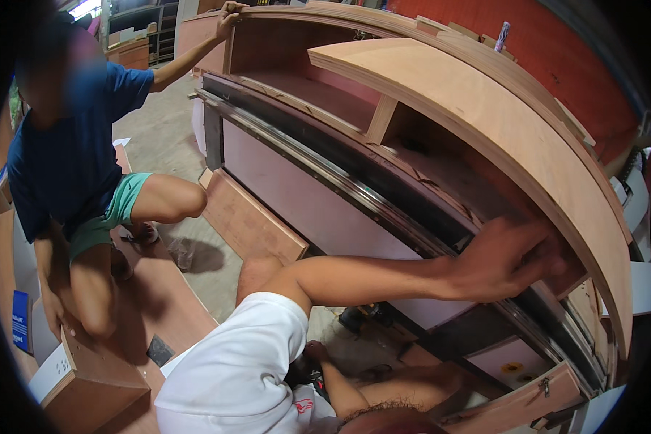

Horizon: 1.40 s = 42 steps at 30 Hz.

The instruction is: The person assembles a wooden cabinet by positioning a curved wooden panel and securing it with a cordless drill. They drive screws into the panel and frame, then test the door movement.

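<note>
My left arm comes out of a white sleeve and reaches right, beneath the curved top panel [441,76] of a large wooden cabinet. My left hand [495,260] is at the right open compartment. Its fingers are bent, but blur and shadow hide whether they hold anything. Lower down, my right hand [315,352] is small and partly hidden, with its fingers curled. A black and red thing [317,380] lies against its wrist; I cannot make out what it is. Beyond that hand, a black and yellow power tool [354,318] rests near the cabinet's base.
A co-worker [65,159] in a blue shirt crouches at left, one hand on the cabinet's far end, the other beside a wooden box [98,376]. A metal rail [325,181] crosses the cabinet front. A plywood board [249,220] leans low against it. A wooden panel [163,289] lies on the floor.
</note>
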{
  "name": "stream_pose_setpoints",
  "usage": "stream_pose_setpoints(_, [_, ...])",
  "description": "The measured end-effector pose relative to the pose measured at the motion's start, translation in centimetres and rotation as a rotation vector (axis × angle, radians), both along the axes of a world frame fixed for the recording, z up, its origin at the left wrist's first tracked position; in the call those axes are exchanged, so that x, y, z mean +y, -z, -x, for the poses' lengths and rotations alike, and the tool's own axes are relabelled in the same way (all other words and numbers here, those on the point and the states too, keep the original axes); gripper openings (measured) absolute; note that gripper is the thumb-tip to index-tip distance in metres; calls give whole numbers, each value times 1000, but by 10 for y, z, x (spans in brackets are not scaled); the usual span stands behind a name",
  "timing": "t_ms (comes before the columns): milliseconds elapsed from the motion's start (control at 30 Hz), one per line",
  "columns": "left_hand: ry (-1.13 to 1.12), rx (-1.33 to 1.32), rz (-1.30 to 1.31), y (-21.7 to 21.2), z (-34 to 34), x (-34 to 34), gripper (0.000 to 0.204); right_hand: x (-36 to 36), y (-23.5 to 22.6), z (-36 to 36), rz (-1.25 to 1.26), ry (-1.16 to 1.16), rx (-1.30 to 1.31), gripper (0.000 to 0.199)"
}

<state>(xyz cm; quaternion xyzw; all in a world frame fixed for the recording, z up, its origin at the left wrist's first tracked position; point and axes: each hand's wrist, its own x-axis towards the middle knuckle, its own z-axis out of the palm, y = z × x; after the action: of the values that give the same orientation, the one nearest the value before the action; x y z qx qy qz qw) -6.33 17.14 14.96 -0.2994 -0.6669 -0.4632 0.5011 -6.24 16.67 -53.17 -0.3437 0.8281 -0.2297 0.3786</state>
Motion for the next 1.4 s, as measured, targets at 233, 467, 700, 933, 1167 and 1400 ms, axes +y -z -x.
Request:
stream_pose_setpoints(233, [-179,66,-18,23,-2,-47,8,-9,-29,-2,129,-50,-67,48])
stream_pose_setpoints(467, [-321,239,-410,25,-50,-144,23,-23,-122,-3,110,-251,-114,50])
stream_pose_setpoints(700, [-288,440,-419,-4,-55,-169,37,18,-438,37,492,-229,-76,28])
stream_pose_setpoints(933, [-66,457,-500,-34,-58,-158,25,183,-645,48,1535,229,1684,20])
stream_pose_setpoints(1167, [-12,793,-571,-29,-9,-148,26,133,-731,39,957,271,2382,41])
stream_pose_setpoints(1400, [167,446,-165,8,7,-147,23,148,-735,63,1016,556,2293,37])
